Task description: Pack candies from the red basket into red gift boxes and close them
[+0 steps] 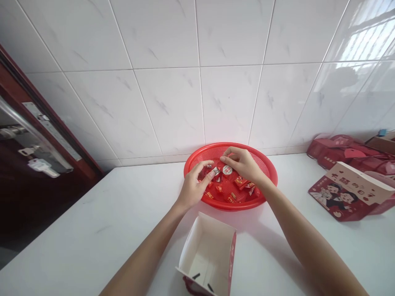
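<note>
A round red plastic basket [271, 176] with mesh sides stands against the wall, holding several small wrapped candies [240, 182]. My left hand [195, 185] reaches over its left side, thumb and fingers curled around a small candy with a black-and-white mark [215, 172]. From the right, my right hand [243, 163] comes over the basket with fingers drawn together at a red packet with a round white label [227, 169]. An open cardboard box [207, 250], white inside with a red outside, sits between my forearms. Its inside shows bare card and two dark cord ends.
A red and cream printed gift box [347, 191] with cartoon figures stands on the white countertop [123, 213] at right. Several red boxes [336, 150] lie behind it. White tiles [166, 102] rise behind, and a door frame with keys [43, 164] is at left.
</note>
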Available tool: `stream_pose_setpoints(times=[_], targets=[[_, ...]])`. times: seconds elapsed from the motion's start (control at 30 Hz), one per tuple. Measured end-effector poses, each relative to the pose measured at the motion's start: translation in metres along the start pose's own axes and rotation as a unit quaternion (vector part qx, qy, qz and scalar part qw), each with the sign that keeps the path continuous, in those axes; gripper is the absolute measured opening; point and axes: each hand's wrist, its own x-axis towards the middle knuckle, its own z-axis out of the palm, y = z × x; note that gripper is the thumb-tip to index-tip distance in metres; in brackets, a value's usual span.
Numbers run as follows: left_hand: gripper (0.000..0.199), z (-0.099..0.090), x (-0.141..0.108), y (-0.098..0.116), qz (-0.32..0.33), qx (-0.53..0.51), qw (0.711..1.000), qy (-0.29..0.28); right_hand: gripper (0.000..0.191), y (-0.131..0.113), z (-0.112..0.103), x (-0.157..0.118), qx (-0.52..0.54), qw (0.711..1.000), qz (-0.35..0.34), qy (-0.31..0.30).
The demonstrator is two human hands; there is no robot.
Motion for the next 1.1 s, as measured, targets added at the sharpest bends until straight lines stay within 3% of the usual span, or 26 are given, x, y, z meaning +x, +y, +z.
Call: stream_pose_setpoints(times=[0.2,0.47,0.8,0.87,0.97,1.03,1.1], targets=[[0.034,0.0,0.0,0.001,-0.018,-0.016,0.999,-0.026,0.016,-0.001,0.007,-0.002,-0.114,0.992,-0.04,-0.024],[0.043,-0.002,0.001,-0.001,-0.048,-0.054,0.997,-0.029,0.015,0.0,0.007,-0.003,-0.173,0.983,-0.059,-0.022],[0.038,-0.002,0.001,0.002,-0.052,-0.084,0.994,-0.04,0.015,0.0,0.01,-0.005,-0.188,0.979,-0.067,-0.035],[0.036,-0.001,0.001,0.002,-0.061,-0.092,0.994,-0.008,0.015,0.0,0.007,-0.003,-0.172,0.982,-0.073,-0.024],[0.036,0.002,0.002,0.002,-0.08,-0.132,0.983,0.095,0.025,0.003,-0.008,0.001,-0.118,0.99,-0.07,0.039],[0.037,0.003,0.003,0.003,-0.084,-0.17,0.97,0.152,0.026,0.004,-0.024,0.003,-0.108,0.991,-0.039,0.075],[0.036,0.004,0.005,0.004,-0.082,-0.199,0.961,0.173,0.025,0.006,-0.041,0.003,-0.154,0.987,0.028,0.045]])
